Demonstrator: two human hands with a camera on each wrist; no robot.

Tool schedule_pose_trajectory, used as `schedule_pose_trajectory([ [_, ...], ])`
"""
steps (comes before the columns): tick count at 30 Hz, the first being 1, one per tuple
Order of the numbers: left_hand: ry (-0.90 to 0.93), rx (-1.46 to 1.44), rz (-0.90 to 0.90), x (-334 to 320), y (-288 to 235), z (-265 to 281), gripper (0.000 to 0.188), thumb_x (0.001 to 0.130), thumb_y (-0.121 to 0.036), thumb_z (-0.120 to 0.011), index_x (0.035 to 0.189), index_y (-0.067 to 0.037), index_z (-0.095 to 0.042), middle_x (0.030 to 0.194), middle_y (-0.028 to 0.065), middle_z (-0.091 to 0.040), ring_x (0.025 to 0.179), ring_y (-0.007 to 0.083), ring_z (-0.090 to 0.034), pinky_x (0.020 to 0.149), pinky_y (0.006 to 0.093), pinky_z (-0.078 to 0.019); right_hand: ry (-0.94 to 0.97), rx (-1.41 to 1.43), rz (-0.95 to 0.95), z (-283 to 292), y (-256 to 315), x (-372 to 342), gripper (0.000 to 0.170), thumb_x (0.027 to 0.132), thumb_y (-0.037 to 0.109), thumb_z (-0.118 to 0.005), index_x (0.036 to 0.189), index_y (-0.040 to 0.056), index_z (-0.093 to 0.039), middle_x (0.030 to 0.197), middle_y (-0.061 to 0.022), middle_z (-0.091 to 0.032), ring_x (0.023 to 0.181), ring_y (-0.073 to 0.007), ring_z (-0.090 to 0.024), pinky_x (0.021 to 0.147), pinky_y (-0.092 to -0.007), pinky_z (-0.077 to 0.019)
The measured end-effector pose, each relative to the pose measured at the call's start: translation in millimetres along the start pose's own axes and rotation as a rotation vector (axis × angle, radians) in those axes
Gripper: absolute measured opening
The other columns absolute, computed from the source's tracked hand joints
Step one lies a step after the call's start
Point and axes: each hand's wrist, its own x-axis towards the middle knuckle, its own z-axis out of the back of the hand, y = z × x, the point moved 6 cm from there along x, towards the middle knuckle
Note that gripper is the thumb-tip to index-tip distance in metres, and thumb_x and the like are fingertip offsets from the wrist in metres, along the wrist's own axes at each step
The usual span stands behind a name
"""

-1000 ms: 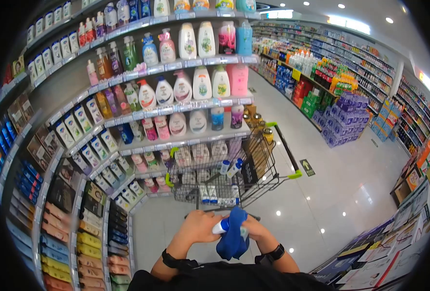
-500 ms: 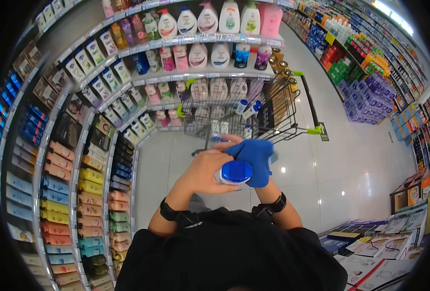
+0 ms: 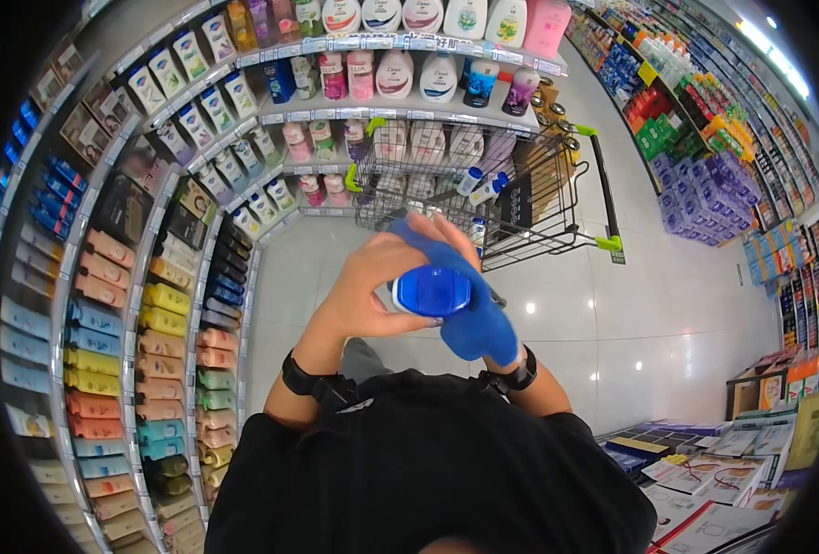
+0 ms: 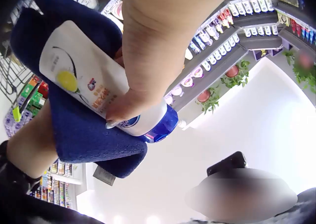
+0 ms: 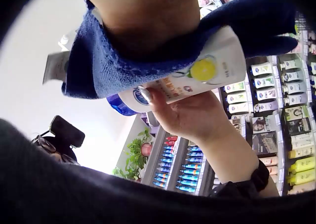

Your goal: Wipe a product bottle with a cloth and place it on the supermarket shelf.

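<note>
The smooth white plastic bottle (image 4: 96,78) points its blue cap (image 3: 433,291) up toward the person's head. The left hand (image 3: 349,286) is nearer to it, with fingers curled round its left side. The right hand (image 5: 148,16) holds a soft blue cloth (image 3: 476,325) against its right side, most fingers hidden. A yellow lemon picture (image 4: 66,80) shows. Farther off, a black wire cart (image 3: 609,243) is near the shelves (image 3: 400,114).

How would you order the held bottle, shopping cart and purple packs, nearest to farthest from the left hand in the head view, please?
1. Blue-capped bottle, in the left hand.
2. Shopping cart, ahead and right.
3. Purple packs, farther right, stacked.
</note>
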Motion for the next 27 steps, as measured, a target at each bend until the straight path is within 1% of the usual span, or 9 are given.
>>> schedule_pose_trajectory([
  [5,-0.283,-0.787,0.361,-17,42,-9,0.055,0.058,-0.006,-0.073,0.109,0.003,-0.052,0.099,0.0116,-0.061,0.086,0.019,-0.061,0.08,0.031,-0.0475,0.079,-0.119,-0.176,4,-55,-16,0.102,0.066,0.022,-0.073,0.141,0.0049,-0.006,0.14,-0.0165,-0.027,0.129,-0.0264,-0.028,0.105,-0.0364,-0.0226],
  [7,-0.429,-1.068,0.389,-15,54,-16,0.052,0.064,-0.004,-0.065,0.113,0.004,-0.048,0.099,0.0154,-0.061,0.087,0.0231,-0.062,0.08,0.0335,-0.0499,-0.008,-0.116,-0.103,8,-67,-15,0.102,0.063,0.023,-0.075,0.14,0.0037,-0.01,0.138,-0.0152,-0.03,0.126,-0.0236,-0.033,0.101,-0.0347,-0.0283],
  [9,-0.47,-1.277,0.378,-7,56,-25,0.044,0.071,-0.005,-0.057,0.113,0.007,-0.046,0.1,0.0201,-0.059,0.087,0.0275,-0.062,0.077,0.0366,-0.0522,-0.074,-0.537,-0.022,9,-63,-11,0.092,0.066,0.025,-0.074,0.138,0.0029,-0.02,0.132,-0.0153,-0.038,0.116,-0.0224,-0.044,0.096,-0.0327,-0.0368],
  [11,-0.543,-1.23,0.483,-6,59,-28,0.042,0.075,-0.007,-0.056,0.113,0.007,-0.046,0.1,0.0208,-0.059,0.086,0.0272,-0.062,0.074,0.0364,-0.0528,-0.192,-0.237,-0.191,23,-82,-12,0.081,0.074,0.025,-0.067,0.137,0.0032,-0.022,0.13,-0.0162,-0.041,0.112,-0.0222,-0.049,0.094,-0.0322,-0.0397],
  [13,-0.486,-1.188,0.525,-1,57,-33,0.042,0.076,-0.008,-0.054,0.115,0.007,-0.045,0.101,0.0202,-0.059,0.088,0.0271,-0.062,0.076,0.0364,-0.0522,-0.364,0.46,-0.447,29,-89,-16,0.073,0.081,0.025,-0.06,0.138,0.004,-0.02,0.13,-0.0171,-0.041,0.111,-0.023,-0.05,0.093,-0.0327,-0.0409],
  [16,-0.396,-1.138,0.592,0,53,-44,0.043,0.078,-0.009,-0.053,0.117,0.006,-0.043,0.104,0.0183,-0.058,0.092,0.0267,-0.061,0.079,0.0365,-0.0515,-0.371,0.149,-0.267,38,-60,-4,0.066,0.088,0.024,-0.051,0.14,0.0075,-0.014,0.134,-0.0193,-0.035,0.116,-0.0249,-0.045,0.094,-0.0344,-0.0393],
  [21,-0.356,-1.12,0.693,-7,64,-72,0.042,0.078,-0.009,-0.055,0.117,0.003,-0.045,0.105,0.0127,-0.059,0.093,0.0204,-0.061,0.08,0.0317,-0.0502,-0.397,-0.041,-0.031,58,-21,5,0.076,0.085,0.025,-0.054,0.141,0.0108,-0.005,0.141,-0.0245,-0.017,0.131,-0.0325,-0.022,0.105,-0.0421,-0.0218],
  [25,-0.231,-1.143,0.726,0,67,-83,0.046,0.078,-0.002,-0.053,0.122,-0.001,-0.042,0.11,0.0094,-0.056,0.101,0.0176,-0.056,0.086,0.0303,-0.0456,-0.43,-0.252,0.26,62,24,5,0.084,0.078,0.028,-0.062,0.139,0.0034,-0.008,0.141,-0.0232,-0.019,0.131,-0.0335,-0.022,0.106,-0.0427,-0.0183],
  [27,-0.187,-1.132,0.743,-2,69,-89,0.046,0.078,-0.002,-0.053,0.123,-0.001,-0.042,0.111,0.0093,-0.055,0.101,0.0173,-0.056,0.087,0.0303,-0.0449,-0.428,-0.373,0.331,61,32,1,0.07,0.084,0.022,-0.054,0.138,0.0059,-0.014,0.14,-0.021,-0.023,0.13,-0.031,-0.024,0.106,-0.0412,-0.0221],
])
